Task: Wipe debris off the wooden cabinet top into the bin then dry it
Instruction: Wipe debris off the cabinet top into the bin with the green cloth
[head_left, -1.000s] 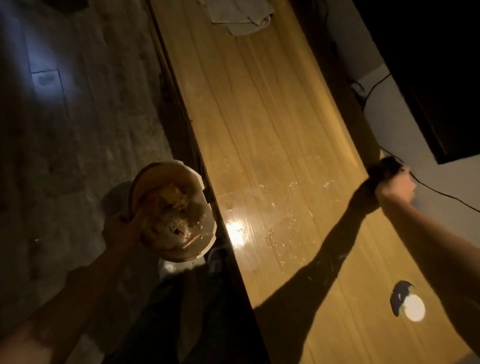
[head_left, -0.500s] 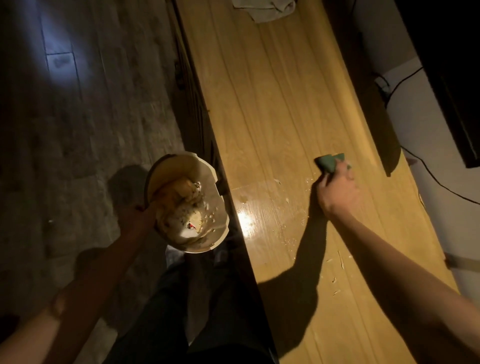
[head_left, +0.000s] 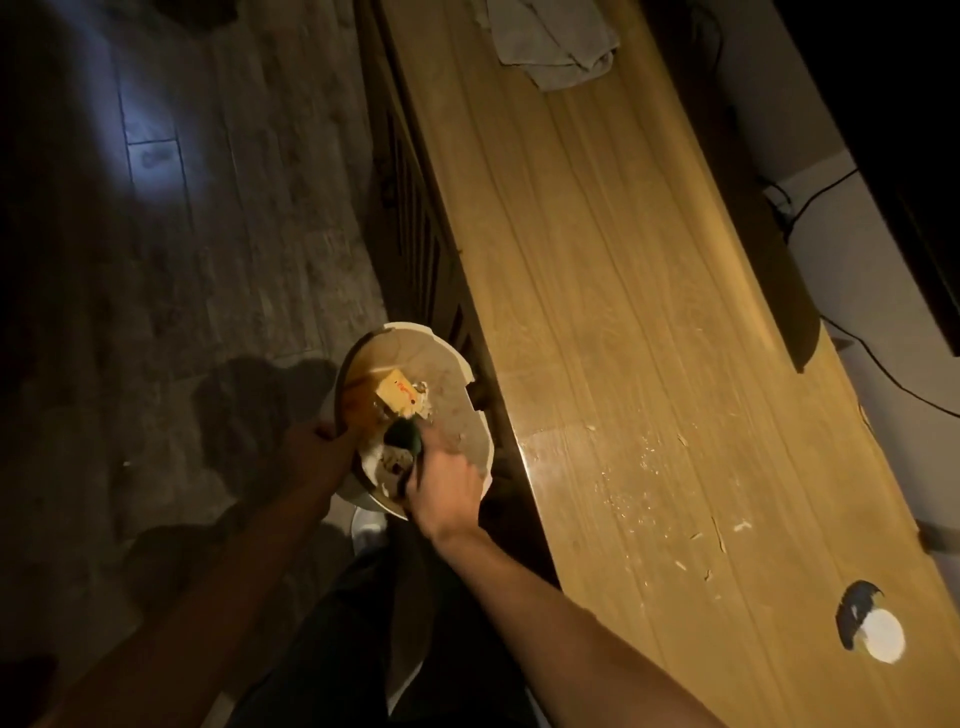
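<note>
Dim room, seen from above, warm light falling on a long wooden cabinet top (head_left: 613, 291) running from upper middle to lower right. Just off its near-left edge, a round pale bin (head_left: 457, 415), held above the floor and close beside the cabinet front. Inside the bin: crumpled paper scraps and a small yellow box (head_left: 397, 397).

Left hand (head_left: 317, 449) at the bin's left rim, fingers curled round the edge, grip closed on the rim. Right hand (head_left: 447, 486) over the bin's opening, fingers curled round a dark green sponge (head_left: 402, 434), grip closed on it, the sponge poking out toward the rubbish inside. Both forearms bare, reaching in from the bottom of the view.

Still on the cabinet top: a scatter of pale crumbs and slivers of debris (head_left: 675, 488) on the near part, right of the bin, beside a glossy damp-looking patch at the edge. Farther along, at the top of the view, a crumpled grey cloth (head_left: 556, 47) lying on the wood, well apart from the hands. Near the bottom right, a white round disc with a dark blue piece (head_left: 872, 629) against it, on the wood.

Left of the cabinet, grey plank floor (head_left: 208, 260) with a bluish patch of light. Right of the cabinet, a pale wall with black cables (head_left: 810, 208).
</note>
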